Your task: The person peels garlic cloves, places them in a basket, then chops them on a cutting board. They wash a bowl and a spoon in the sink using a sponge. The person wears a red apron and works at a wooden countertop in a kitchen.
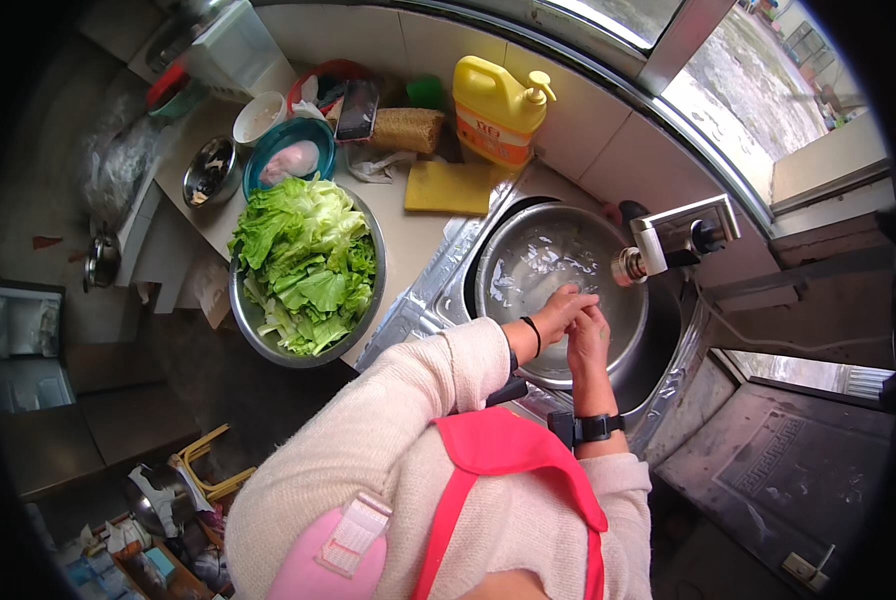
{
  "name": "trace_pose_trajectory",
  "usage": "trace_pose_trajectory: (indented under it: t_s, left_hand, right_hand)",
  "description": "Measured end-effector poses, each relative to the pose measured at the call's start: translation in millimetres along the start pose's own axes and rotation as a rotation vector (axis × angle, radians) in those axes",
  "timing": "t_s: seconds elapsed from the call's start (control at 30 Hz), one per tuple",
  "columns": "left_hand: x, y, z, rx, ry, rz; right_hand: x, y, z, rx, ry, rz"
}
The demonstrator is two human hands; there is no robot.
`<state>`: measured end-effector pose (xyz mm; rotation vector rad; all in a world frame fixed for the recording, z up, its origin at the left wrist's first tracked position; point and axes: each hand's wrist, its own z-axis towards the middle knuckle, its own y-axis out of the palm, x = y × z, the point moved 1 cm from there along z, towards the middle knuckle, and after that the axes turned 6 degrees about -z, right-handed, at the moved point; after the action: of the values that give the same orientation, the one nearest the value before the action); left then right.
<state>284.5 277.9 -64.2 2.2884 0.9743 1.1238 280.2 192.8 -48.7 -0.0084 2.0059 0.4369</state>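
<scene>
My left hand [556, 314] and my right hand [588, 338] meet over a round steel basin [628, 345] in the sink. The left fingers are curled and pressed against the right hand's fingers. My right hand is closed too, its fingertips partly covered by the left; anything small between them is hidden. Shallow water [538, 270] with bright reflections and small bits lies in the basin. The faucet [653, 245] juts over the basin's right rim. Left of the sink, a large steel bowl [376, 285] is heaped with green lettuce leaves [313, 265].
Behind the sink stand a yellow pump jug [493, 110] and a yellow cloth [448, 188]. A teal bowl [258, 165] with pale meat, a small steel bowl [211, 172], a white bowl [259, 118] and a phone [357, 110] crowd the counter's far left.
</scene>
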Motion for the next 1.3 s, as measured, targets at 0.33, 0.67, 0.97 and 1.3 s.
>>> trace_pose_trajectory:
  t_s: [0.33, 0.67, 0.97, 1.3]
  left_hand:
    - [1, -27, -19, -0.182, -0.160, 0.386]
    - [30, -35, -19, -0.244, -0.012, 0.747]
    - [24, -24, -23, -0.003, 0.498, 0.792]
    - [9, 16, -36, -0.013, 0.796, 0.583]
  right_hand:
    - [0, -26, -12, -0.178, 0.275, -0.467]
    - [-55, -44, -26, -0.179, 0.252, -0.404]
    - [-43, -8, -38, -0.195, 0.384, -0.308]
    - [-18, 30, -27, -0.098, 0.188, 0.096]
